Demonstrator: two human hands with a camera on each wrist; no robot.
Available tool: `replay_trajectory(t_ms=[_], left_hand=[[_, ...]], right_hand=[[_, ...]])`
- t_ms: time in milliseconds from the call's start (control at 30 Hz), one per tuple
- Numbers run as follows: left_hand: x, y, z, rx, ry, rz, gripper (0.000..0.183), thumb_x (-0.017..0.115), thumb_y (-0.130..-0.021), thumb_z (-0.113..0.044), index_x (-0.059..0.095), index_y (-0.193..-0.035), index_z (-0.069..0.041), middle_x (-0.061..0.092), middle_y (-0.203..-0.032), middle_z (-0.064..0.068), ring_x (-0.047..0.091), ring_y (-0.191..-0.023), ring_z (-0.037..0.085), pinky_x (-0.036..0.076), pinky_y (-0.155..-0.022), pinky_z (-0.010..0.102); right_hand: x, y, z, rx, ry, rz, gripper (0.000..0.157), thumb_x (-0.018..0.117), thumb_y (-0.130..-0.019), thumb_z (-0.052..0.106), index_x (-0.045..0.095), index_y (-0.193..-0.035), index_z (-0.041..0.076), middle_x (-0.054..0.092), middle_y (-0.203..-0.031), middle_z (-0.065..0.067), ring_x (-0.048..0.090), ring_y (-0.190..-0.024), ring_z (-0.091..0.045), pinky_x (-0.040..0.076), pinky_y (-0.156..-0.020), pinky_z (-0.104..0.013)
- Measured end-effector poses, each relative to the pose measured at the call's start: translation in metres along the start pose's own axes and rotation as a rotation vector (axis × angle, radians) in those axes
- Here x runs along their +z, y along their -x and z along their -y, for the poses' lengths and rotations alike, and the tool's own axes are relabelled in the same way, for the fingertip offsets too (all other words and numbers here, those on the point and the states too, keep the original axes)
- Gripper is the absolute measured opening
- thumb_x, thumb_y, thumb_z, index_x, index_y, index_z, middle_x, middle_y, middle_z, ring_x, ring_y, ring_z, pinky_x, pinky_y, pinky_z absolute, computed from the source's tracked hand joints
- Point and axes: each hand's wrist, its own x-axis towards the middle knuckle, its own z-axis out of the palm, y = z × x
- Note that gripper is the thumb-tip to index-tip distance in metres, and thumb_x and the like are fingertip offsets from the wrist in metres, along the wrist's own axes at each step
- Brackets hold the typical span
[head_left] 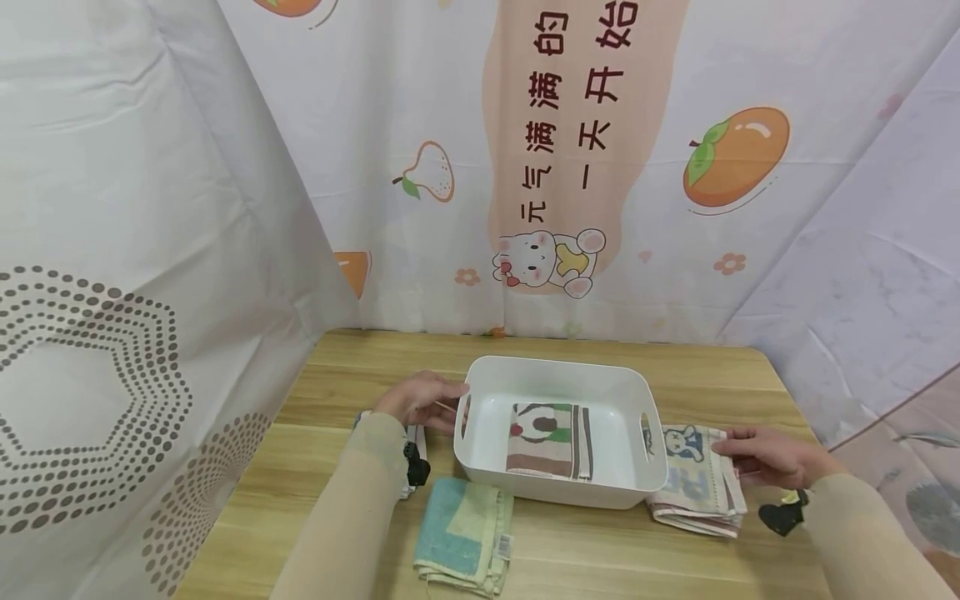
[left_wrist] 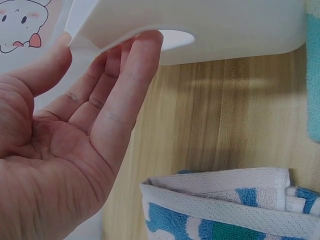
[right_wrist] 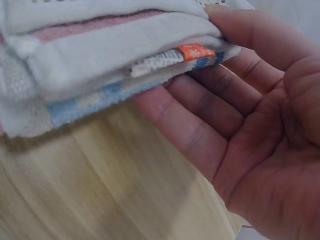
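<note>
A white plastic basket (head_left: 555, 492) with a cut-out handle in each end stands on the table. My left hand (head_left: 423, 398) grips its left end, thumb at the rim and fingers at the handle hole (left_wrist: 177, 39). Inside lies a folded brown, white and green towel (head_left: 543, 442). At the basket's right end my right hand (head_left: 768, 457) pinches a folded towel (head_left: 693, 475) with a blue bear pattern, thumb on top and fingers underneath. The right wrist view shows its stacked layers and a small orange-and-white label (right_wrist: 197, 51).
A folded teal and cream towel (head_left: 461, 533) lies in front of the basket. Beneath my left forearm is a blue and white patterned towel (left_wrist: 225, 210), partly hidden in the head view. Behind the wooden table (head_left: 390, 354) hangs a printed curtain (head_left: 420, 275).
</note>
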Motion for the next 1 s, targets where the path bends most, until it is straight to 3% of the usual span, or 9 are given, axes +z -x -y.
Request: replay_trajectory(t_ms=[667,1000], left_hand=[[0.001,0.000,0.000,0.003,0.012,0.020,0.046,0.060,-0.094,-0.027,0.053,-0.125,0.007,0.055,-0.121,0.027,0.061,-0.101,0.037,0.055,-0.077,0.044],[0.000,-0.001,0.002,0.001,0.015,0.004,0.048,0.064,-0.092,-0.028,0.053,-0.123,0.006,0.057,-0.117,0.025,0.065,-0.093,0.033,0.055,-0.077,0.044]], right_hand=[[-0.007,0.014,0.005,-0.032,-0.034,0.026,0.027,0.036,-0.102,0.008,0.062,-0.109,0.004,0.065,-0.105,-0.023,0.065,-0.092,-0.030,0.052,-0.081,-0.049],[-0.010,0.017,0.007,-0.037,-0.055,0.038,0.029,0.034,-0.103,0.007,0.062,-0.110,0.003,0.064,-0.108,-0.024,0.065,-0.094,-0.030,0.051,-0.083,-0.051]])
